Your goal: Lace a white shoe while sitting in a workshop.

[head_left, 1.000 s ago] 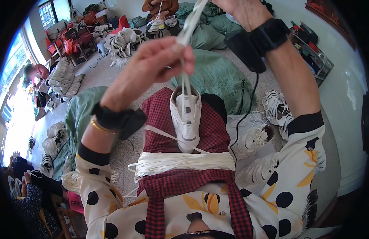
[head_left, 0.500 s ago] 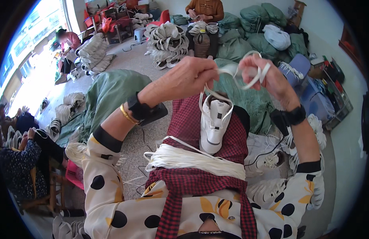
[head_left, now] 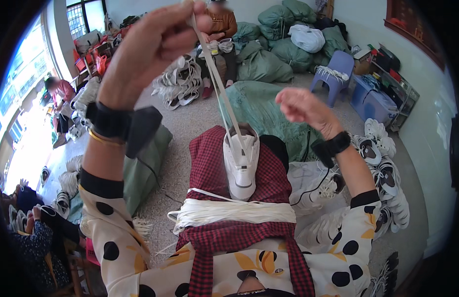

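Note:
A white sneaker (head_left: 241, 173) rests on my lap over the red-and-black checked apron (head_left: 205, 161), its toe towards me. From its opening a white shoelace (head_left: 220, 86) runs up, both strands stretched taut. My left hand (head_left: 155, 49), raised high at the upper left, pinches the top of that lace. To the right of the lace, my right hand (head_left: 307, 110) hovers with curled fingers, apart from the shoe; no lace shows in it. Across my lap, nearer to me than the sneaker, lies a thick bundle of white laces (head_left: 234, 213).
Green sacks (head_left: 269, 109) lie just ahead and at the back. White shoes (head_left: 388, 183) are piled on the right, near a purple chair (head_left: 333, 74) and a blue bin (head_left: 370, 96). Other people sit at the far side and left. Cables trail from my wrist straps.
My left hand has risen up and left, drawing the lace from loose loops into taut strands. My right hand has let go of the lace and dropped lower. The view has shifted.

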{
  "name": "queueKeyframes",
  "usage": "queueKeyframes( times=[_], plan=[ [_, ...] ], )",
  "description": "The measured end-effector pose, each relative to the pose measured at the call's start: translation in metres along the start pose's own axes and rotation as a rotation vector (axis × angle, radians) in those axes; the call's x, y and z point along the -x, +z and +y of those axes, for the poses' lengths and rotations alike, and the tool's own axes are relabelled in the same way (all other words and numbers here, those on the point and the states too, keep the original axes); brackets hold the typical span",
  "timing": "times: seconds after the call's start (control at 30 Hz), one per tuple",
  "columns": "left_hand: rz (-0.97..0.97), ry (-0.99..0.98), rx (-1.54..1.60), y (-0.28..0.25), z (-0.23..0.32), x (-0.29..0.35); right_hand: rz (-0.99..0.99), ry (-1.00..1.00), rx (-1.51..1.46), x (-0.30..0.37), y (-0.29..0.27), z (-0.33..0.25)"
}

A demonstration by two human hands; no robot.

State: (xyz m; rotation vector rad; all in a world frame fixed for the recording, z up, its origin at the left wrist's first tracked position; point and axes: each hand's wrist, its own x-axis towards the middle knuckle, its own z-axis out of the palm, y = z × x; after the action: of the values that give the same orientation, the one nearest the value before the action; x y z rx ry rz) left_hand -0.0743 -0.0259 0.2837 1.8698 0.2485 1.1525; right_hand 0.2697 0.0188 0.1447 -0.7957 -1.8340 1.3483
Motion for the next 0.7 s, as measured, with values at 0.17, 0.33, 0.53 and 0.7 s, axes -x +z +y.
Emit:
queueKeyframes(
  times=[0.17, 0.33, 0.53, 0.7],
  plan=[
    [0.196, 0.089, -0.197, -0.011, 0.041, -0.036, -0.117, 0.215, 0.284, -0.009, 0.034, 0.057],
    [0.255, 0.127, -0.364, -0.030, 0.068, -0.061, -0.282, 0.187, 0.321, -0.010, 0.054, 0.122],
    [0.318, 0.187, -0.508, -0.036, 0.105, -0.063, -0.264, 0.278, 0.299, -0.015, 0.044, 0.155],
    [0.263, 0.122, -0.589, -0.037, 0.114, -0.067, -0.243, 0.332, 0.277, -0.014, 0.049, 0.154]
  ],
)
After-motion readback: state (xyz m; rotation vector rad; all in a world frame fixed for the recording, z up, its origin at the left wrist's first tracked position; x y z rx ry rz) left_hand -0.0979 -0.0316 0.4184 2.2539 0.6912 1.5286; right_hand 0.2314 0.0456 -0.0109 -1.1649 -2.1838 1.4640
